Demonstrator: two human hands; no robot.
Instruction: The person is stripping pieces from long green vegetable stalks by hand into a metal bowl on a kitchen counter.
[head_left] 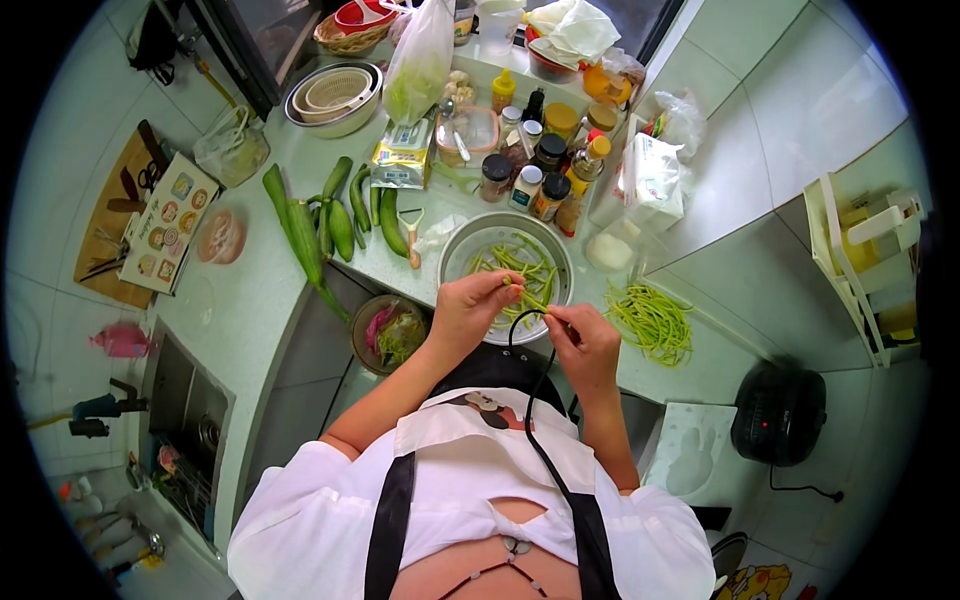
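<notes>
My left hand (pixel 472 312) and my right hand (pixel 588 348) are close together over the near side of a round metal basin (pixel 447 250). Between their pinched fingertips is a thin green bean (pixel 528 297), one end in each hand. Cut or snapped green bean pieces (pixel 540 268) lie scattered in the basin. To the right on the counter rests a heap of long green beans (pixel 655 325). A black cable (pixel 533 400) runs up my front and loops near my fingers, hiding a little of the basin's near edge.
Left of the basin stands a bin (pixel 356 340) with green scraps. A peeler (pixel 413 240), loofah-like gourds (pixel 303 240) and green cucumbers (pixel 391 222) lie on the counter (pixel 250 285). Several seasoning jars (pixel 527 187) crowd behind the basin. A black cooker (pixel 780 418) is at right, a sink (pixel 190 420) at left.
</notes>
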